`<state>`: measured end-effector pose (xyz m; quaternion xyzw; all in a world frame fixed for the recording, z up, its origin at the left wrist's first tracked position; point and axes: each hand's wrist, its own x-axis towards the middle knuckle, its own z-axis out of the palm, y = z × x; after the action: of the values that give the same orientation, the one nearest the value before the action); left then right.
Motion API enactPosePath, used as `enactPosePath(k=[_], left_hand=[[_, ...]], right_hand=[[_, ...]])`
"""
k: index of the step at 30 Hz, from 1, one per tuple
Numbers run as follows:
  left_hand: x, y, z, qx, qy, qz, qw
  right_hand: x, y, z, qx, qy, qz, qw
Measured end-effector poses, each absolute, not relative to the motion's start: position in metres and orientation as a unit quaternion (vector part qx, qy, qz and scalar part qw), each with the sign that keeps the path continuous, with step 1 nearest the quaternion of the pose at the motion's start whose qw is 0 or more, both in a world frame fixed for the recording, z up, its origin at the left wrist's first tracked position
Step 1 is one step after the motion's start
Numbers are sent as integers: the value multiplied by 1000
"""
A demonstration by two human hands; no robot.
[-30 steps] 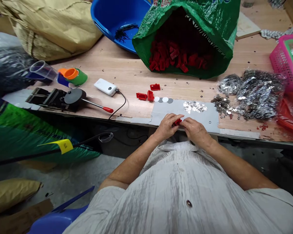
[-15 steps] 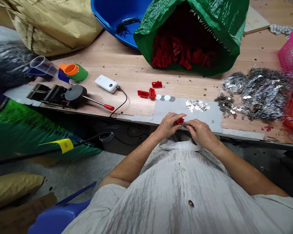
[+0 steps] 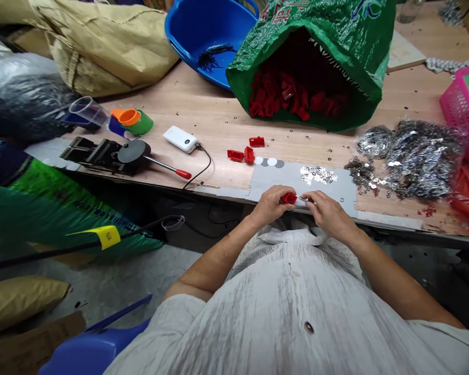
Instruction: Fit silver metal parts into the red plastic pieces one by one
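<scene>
Pinching small red plastic clip (image 3: 288, 198) in my left hand (image 3: 271, 204), at near edge of grey mat (image 3: 336, 186). My right hand (image 3: 325, 213) gripping thin metal piece (image 3: 303, 199), pointing leftward into clip.

At the near edge of a wooden table (image 3: 219, 120), a person's left hand (image 3: 271, 205) pinched a small red plastic piece (image 3: 288, 198) while the right hand (image 3: 328, 214) held a thin metal part against it, the two hands close together over a grey sheet (image 3: 336, 187). Just beyond lay a scatter of silver bits (image 3: 317, 175) and three loose red pieces (image 3: 245, 151). A green sack (image 3: 336, 31) lay open on its side farther back, spilling more red pieces. A white power bank (image 3: 181, 139) and a blue basin (image 3: 203, 31) stood to the left.
</scene>
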<state>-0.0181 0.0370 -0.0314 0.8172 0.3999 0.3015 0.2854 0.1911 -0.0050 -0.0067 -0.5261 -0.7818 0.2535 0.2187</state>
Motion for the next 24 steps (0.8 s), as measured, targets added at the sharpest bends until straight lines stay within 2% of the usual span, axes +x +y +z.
enactPosePath(k=[6, 8, 11, 14, 19, 24], left_hand=[[-14, 23, -16, 727, 430, 386, 371], [-10, 20, -9, 634, 450, 419, 469], [-5, 16, 1, 442, 410, 432, 671], [-1, 13, 8, 292, 354, 418, 784], [5, 7, 13, 125, 360, 408, 829], [9, 3, 13, 91, 373, 396, 834]], right_hand=[[213, -17, 7, -526, -730, 345, 268], [214, -19, 8, -528, -704, 379, 288], [212, -20, 9, -501, -685, 422, 318], [208, -19, 11, -482, -680, 449, 322], [197, -16, 18, -484, -673, 455, 326], [191, -12, 23, -478, -665, 458, 346]])
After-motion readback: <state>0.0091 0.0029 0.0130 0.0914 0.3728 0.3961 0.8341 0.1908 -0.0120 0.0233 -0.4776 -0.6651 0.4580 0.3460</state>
